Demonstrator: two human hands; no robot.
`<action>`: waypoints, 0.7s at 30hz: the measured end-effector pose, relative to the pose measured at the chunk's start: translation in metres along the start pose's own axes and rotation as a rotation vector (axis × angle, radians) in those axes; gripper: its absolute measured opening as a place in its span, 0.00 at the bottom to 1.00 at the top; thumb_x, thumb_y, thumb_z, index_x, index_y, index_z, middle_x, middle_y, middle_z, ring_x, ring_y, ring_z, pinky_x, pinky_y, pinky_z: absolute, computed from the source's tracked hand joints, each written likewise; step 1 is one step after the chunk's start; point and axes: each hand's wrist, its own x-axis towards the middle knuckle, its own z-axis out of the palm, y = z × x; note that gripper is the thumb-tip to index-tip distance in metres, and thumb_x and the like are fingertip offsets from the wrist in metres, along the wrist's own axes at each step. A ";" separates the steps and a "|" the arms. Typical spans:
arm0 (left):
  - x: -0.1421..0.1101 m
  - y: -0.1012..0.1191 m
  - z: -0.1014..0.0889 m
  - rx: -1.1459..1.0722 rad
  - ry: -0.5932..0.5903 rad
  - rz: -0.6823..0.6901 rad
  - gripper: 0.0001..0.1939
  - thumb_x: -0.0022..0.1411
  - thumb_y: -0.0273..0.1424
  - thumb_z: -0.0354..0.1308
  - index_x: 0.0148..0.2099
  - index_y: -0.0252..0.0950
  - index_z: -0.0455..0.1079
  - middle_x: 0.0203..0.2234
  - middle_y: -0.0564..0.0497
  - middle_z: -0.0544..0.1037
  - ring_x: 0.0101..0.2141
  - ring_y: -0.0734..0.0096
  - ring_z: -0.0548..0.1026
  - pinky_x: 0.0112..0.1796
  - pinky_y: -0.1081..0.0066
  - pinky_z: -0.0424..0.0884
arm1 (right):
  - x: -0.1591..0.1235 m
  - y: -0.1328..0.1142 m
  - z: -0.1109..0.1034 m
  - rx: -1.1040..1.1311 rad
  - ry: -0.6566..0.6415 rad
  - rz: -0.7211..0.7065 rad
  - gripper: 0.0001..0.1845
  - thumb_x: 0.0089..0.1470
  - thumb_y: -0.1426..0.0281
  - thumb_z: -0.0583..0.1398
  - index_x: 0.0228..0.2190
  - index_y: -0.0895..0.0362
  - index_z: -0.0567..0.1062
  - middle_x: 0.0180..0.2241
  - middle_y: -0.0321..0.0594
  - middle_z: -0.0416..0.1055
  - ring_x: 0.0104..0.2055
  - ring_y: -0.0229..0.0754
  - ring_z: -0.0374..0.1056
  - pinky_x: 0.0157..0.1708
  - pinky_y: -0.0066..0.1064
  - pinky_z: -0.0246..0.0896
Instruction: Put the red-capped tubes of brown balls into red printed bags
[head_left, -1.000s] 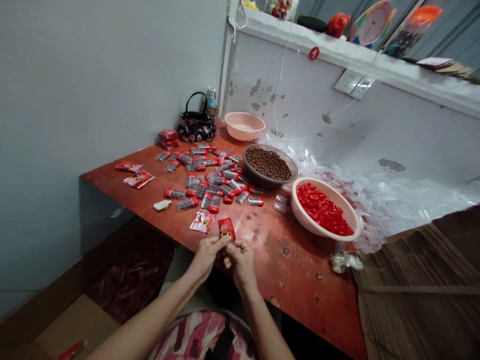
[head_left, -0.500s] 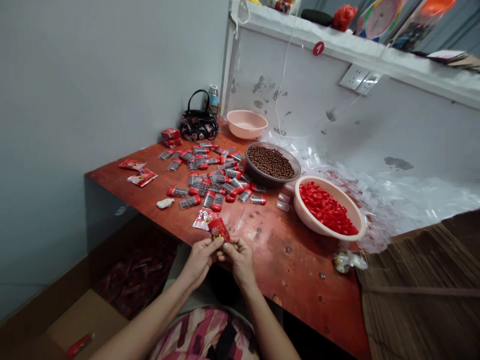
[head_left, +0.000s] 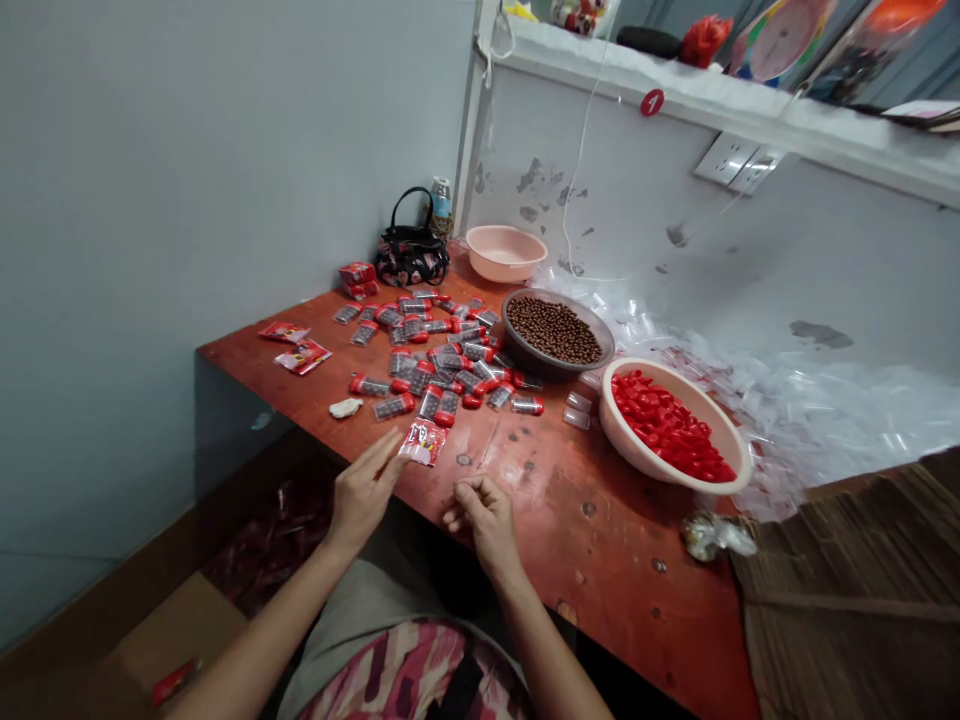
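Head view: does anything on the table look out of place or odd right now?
Yes, a small crumpled white scrap lies on the red-brown tabletop beside the red-capped filled tubes. It matches nothing around it. A loose red cap also sits apart from any tube.

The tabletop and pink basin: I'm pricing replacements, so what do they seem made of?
The tabletop looks like red-brown varnished wood, glossy, with knot-like spots. The pink basin seems to be moulded plastic, smooth, with an even rolled rim.
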 end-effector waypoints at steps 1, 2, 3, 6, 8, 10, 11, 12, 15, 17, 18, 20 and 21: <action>0.008 -0.004 0.006 0.154 -0.037 0.136 0.21 0.50 0.39 0.56 0.47 0.40 0.67 0.52 0.45 0.63 0.52 0.56 0.60 0.51 0.57 0.53 | 0.000 0.000 0.002 -0.022 -0.012 -0.003 0.12 0.47 0.62 0.58 0.25 0.60 0.68 0.19 0.35 0.70 0.16 0.30 0.64 0.15 0.19 0.56; 0.016 -0.008 0.012 0.279 -0.066 0.242 0.20 0.51 0.38 0.56 0.48 0.40 0.67 0.53 0.46 0.61 0.53 0.55 0.57 0.52 0.55 0.51 | -0.001 -0.001 0.003 -0.039 -0.026 -0.007 0.12 0.47 0.62 0.58 0.25 0.60 0.68 0.19 0.35 0.69 0.16 0.30 0.64 0.15 0.19 0.56; 0.023 -0.013 0.018 0.382 -0.109 0.317 0.19 0.51 0.37 0.55 0.46 0.39 0.68 0.53 0.45 0.62 0.54 0.54 0.56 0.52 0.53 0.49 | -0.002 -0.001 0.005 -0.054 -0.036 -0.012 0.12 0.48 0.62 0.57 0.24 0.60 0.68 0.19 0.34 0.69 0.16 0.30 0.64 0.16 0.19 0.56; 0.032 -0.025 0.029 0.586 -0.142 0.414 0.15 0.54 0.35 0.52 0.43 0.38 0.70 0.51 0.43 0.65 0.54 0.52 0.55 0.51 0.50 0.49 | -0.001 -0.001 0.006 -0.092 -0.057 -0.015 0.13 0.48 0.61 0.57 0.24 0.60 0.68 0.18 0.33 0.68 0.16 0.30 0.63 0.16 0.19 0.55; 0.032 -0.030 0.032 0.640 -0.121 0.438 0.14 0.56 0.34 0.50 0.43 0.38 0.70 0.50 0.43 0.66 0.54 0.53 0.55 0.51 0.50 0.50 | 0.002 0.000 0.006 -0.112 -0.055 -0.024 0.13 0.48 0.61 0.56 0.24 0.60 0.69 0.18 0.33 0.67 0.16 0.30 0.62 0.16 0.19 0.55; 0.030 -0.032 0.032 0.654 -0.104 0.455 0.14 0.57 0.33 0.48 0.44 0.39 0.70 0.49 0.45 0.67 0.54 0.54 0.56 0.50 0.50 0.51 | 0.007 -0.001 0.006 -0.127 -0.039 -0.054 0.12 0.48 0.62 0.57 0.25 0.59 0.69 0.18 0.33 0.67 0.17 0.31 0.63 0.16 0.20 0.56; 0.029 -0.032 0.032 0.659 -0.102 0.461 0.14 0.57 0.32 0.48 0.43 0.39 0.70 0.49 0.46 0.67 0.53 0.54 0.56 0.50 0.50 0.51 | 0.010 -0.003 0.006 -0.136 -0.024 -0.079 0.11 0.48 0.63 0.57 0.26 0.59 0.69 0.20 0.34 0.68 0.19 0.32 0.63 0.17 0.21 0.57; 0.029 -0.031 0.032 0.665 -0.101 0.466 0.13 0.57 0.32 0.48 0.43 0.40 0.70 0.48 0.46 0.68 0.53 0.55 0.57 0.51 0.50 0.51 | 0.014 -0.004 0.007 -0.149 -0.011 -0.106 0.10 0.48 0.63 0.57 0.27 0.59 0.69 0.22 0.34 0.68 0.20 0.32 0.64 0.18 0.21 0.58; 0.028 -0.028 0.033 0.664 -0.091 0.468 0.13 0.57 0.31 0.48 0.41 0.40 0.71 0.46 0.47 0.71 0.52 0.55 0.59 0.51 0.52 0.52 | 0.021 -0.009 0.011 -0.216 0.005 -0.186 0.09 0.48 0.65 0.56 0.29 0.58 0.70 0.25 0.35 0.69 0.24 0.34 0.65 0.21 0.23 0.60; 0.028 -0.027 0.034 0.626 -0.079 0.459 0.13 0.57 0.31 0.48 0.41 0.39 0.71 0.44 0.47 0.72 0.51 0.57 0.60 0.50 0.54 0.54 | 0.022 -0.010 0.012 -0.255 -0.011 -0.221 0.09 0.48 0.65 0.56 0.29 0.58 0.71 0.25 0.35 0.69 0.25 0.34 0.64 0.23 0.24 0.60; 0.029 -0.027 0.035 0.603 -0.076 0.455 0.13 0.57 0.31 0.48 0.41 0.39 0.71 0.44 0.47 0.72 0.51 0.57 0.61 0.50 0.55 0.55 | 0.022 -0.009 0.012 -0.265 -0.017 -0.232 0.09 0.48 0.65 0.56 0.28 0.58 0.71 0.25 0.35 0.68 0.25 0.34 0.64 0.23 0.24 0.60; 0.029 -0.027 0.035 0.565 -0.069 0.454 0.13 0.57 0.30 0.47 0.39 0.38 0.72 0.44 0.46 0.72 0.51 0.58 0.61 0.50 0.57 0.56 | 0.020 -0.006 0.011 -0.271 -0.016 -0.231 0.09 0.48 0.64 0.56 0.28 0.57 0.71 0.24 0.34 0.68 0.24 0.34 0.64 0.23 0.24 0.60; 0.028 -0.027 0.034 0.553 -0.060 0.457 0.12 0.57 0.30 0.47 0.37 0.37 0.72 0.45 0.46 0.71 0.51 0.58 0.61 0.50 0.58 0.57 | 0.020 -0.004 0.009 -0.268 -0.007 -0.224 0.09 0.48 0.64 0.56 0.28 0.57 0.71 0.23 0.33 0.68 0.24 0.34 0.64 0.23 0.24 0.60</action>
